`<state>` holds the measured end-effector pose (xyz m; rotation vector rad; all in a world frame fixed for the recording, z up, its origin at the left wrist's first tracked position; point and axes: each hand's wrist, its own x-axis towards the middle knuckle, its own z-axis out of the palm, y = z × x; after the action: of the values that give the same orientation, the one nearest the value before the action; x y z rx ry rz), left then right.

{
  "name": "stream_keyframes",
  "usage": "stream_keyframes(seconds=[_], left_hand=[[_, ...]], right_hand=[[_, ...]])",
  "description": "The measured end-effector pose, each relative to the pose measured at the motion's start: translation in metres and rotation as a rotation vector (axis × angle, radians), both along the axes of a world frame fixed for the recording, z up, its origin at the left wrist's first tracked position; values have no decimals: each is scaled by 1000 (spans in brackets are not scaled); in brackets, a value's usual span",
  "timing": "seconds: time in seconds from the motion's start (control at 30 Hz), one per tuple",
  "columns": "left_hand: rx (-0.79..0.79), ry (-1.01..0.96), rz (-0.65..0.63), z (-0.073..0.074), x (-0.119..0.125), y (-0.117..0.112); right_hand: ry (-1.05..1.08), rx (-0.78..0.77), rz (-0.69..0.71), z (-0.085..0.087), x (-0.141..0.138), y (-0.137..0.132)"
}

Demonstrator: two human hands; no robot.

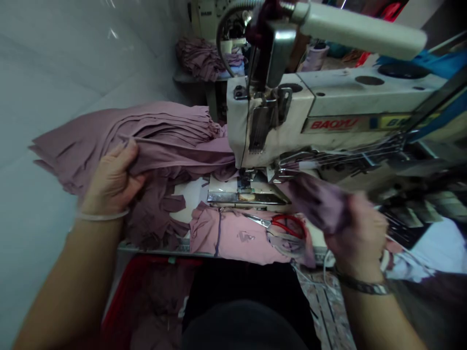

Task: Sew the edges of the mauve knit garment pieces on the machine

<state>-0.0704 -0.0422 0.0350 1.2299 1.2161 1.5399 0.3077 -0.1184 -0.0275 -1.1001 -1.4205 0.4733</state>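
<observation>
"Your left hand [118,177]: state?"
"Pinched on the long cloth [178,158], left of the sewing machine [272,109]."
"Your right hand [361,231]?"
"Blurred, but closed around the small cloth [317,201], near the scissors [290,224]."

You've got a shiny greyish wall [47,82] on your left with a couple light glints [113,33], plus a table [182,76] further back; lighting's kinda dim.

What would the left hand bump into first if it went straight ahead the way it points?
Most likely the stack of mauve fabric: it lies right ahead of the left hand, perhaps in contact; depth is hard to judge from this view.
</observation>
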Motion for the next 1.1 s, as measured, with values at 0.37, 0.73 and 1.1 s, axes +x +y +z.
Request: stream_keyframes(seconds=[0.37, 0.73, 1.1], left_hand=[[751, 1494, -308, -81, 102, -28], [594, 1546, -292, -75, 113, -44], [562, 1532, -229, -75, 123, -50]], right_hand=[[-1437, 328, 155, -13, -10, 27], [-1254, 350, 194, -21, -34, 25], [-825, 193, 113, -27, -58, 22]])
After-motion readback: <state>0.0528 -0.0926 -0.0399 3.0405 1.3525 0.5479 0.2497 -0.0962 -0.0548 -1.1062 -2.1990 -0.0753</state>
